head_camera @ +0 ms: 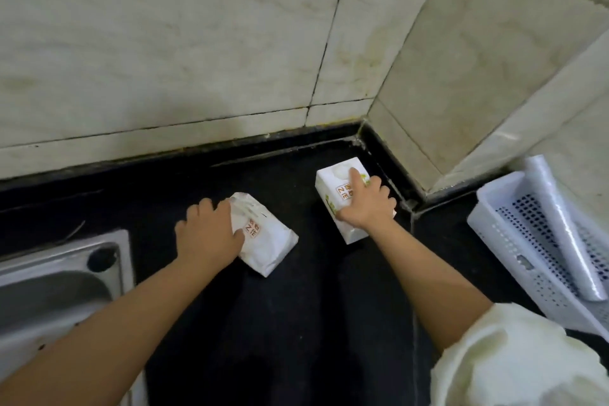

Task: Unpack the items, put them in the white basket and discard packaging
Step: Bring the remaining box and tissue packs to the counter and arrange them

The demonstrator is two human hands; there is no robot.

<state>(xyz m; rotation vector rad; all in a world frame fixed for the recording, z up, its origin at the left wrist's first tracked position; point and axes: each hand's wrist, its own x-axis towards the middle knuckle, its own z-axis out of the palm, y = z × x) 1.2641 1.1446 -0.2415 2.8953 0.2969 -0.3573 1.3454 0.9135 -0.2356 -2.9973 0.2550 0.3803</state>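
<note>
Two white packages lie on the black counter [296, 323], well apart from each other. The left hand [209, 234] lies spread over the near-left end of a soft pack [267, 241], fingers flat on it, not closed around it. The right hand [364, 204] presses on one box [336, 189] near the corner of the wall, forefinger stretched along its top, the other fingers curled over its far side. One white basket [514, 254] stands at the right, holding one wrapped roll [566, 234]. One steel sink [59, 280] sits at the left.
</note>
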